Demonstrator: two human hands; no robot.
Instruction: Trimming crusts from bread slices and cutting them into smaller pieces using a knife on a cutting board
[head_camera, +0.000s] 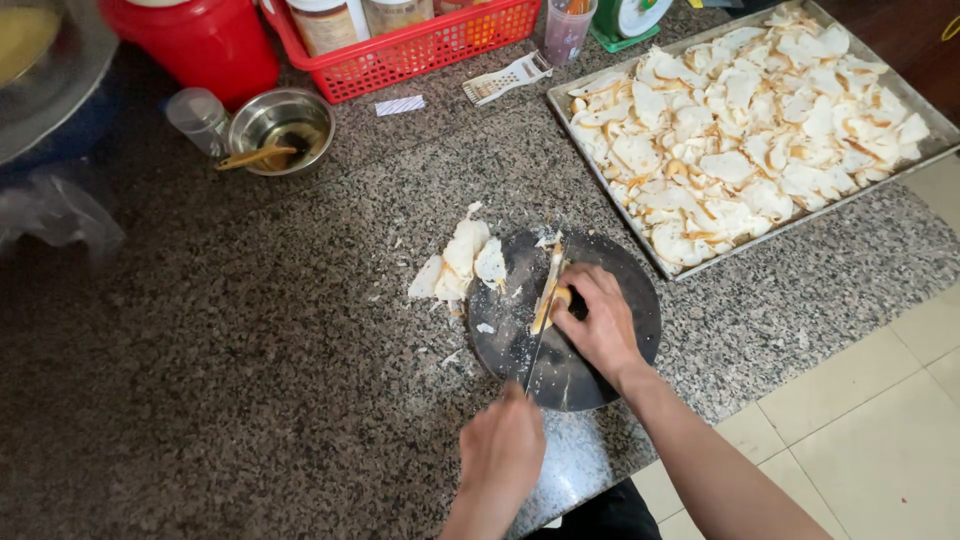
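A round dark cutting board (625, 300) lies near the front edge of the speckled granite counter (250, 350). My left hand (502, 452) grips a knife (540, 335) whose blade runs up across the board. My right hand (598, 322) presses a small crusty piece of bread (550, 298) against the blade. A little pile of thin white bread slices (462, 262) sits at the board's left edge, partly on the counter. Crumbs are scattered around it.
A large metal tray (604, 182) heaped with bread slices (750, 130) fills the right back. Behind stand a red basket (400, 55) of jars, a red container (205, 40), a steel bowl (282, 125), a white grater (505, 78). Tiled floor (880, 430) lies below right.
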